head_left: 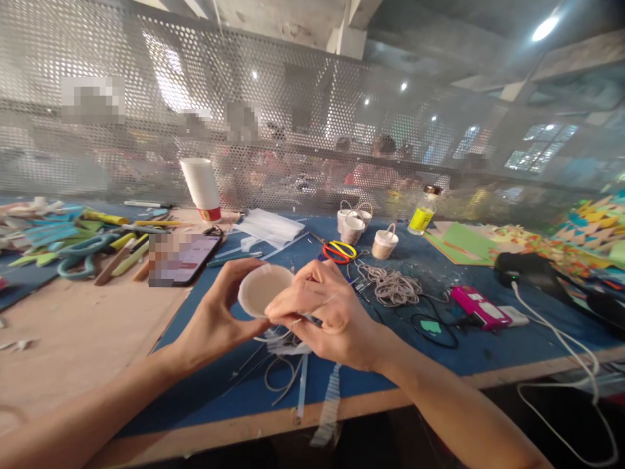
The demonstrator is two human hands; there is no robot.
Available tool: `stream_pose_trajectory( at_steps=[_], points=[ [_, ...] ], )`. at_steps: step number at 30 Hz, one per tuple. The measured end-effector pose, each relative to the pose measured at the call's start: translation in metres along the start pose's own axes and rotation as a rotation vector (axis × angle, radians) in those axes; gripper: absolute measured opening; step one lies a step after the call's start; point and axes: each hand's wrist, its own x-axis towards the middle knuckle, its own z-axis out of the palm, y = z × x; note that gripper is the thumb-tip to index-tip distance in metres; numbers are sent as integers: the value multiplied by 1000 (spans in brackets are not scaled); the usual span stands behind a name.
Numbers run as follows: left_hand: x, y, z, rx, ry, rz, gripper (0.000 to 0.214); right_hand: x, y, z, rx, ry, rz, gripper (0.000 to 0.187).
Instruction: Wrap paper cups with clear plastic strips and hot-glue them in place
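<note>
Above the blue mat, my left hand (219, 309) is wrapped round the side of a white paper cup (263, 286), its open mouth tilted toward me. My right hand (332, 316) has its thumb and fingers pinched together at the cup's near right rim. A thin white cord (296, 321) shows between those fingers; part of it is hidden by them. Beneath the hands lie a loose curl of cord (283, 384) and a crumpled clear scrap. Just beyond the right hand are scissors with red and yellow handles (339, 251).
Small cord-wrapped baskets (385, 243), a glue bottle (424, 212) and a tangle of cord (393, 284) lie ahead. Stacked paper cups (200, 185) and a phone (188, 260) stand left. A pink device (481, 307) with cables lies right. Perforated metal mesh (293, 98) rises behind.
</note>
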Motion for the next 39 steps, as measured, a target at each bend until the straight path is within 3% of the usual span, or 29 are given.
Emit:
stream_pose_trajectory(
  at_steps=[7,15,22,33,39],
  points=[
    [0,2,4,70,-27,40,63,-2,-6,21,-19,168,164,9],
    [-3,-2,3,98,-53,24,62,-4,-10,29,-12,190,95,8],
    [-2,1,0,59,-80,13,63,-3,-5,20,-13,115,-6,7],
    [1,2,-1,16,-117,-58,57,-4,4,9,8,10,-16,10],
    [3,0,-1,-2,-131,-98,59,-5,5,10,-16,40,-22,8]
  ],
)
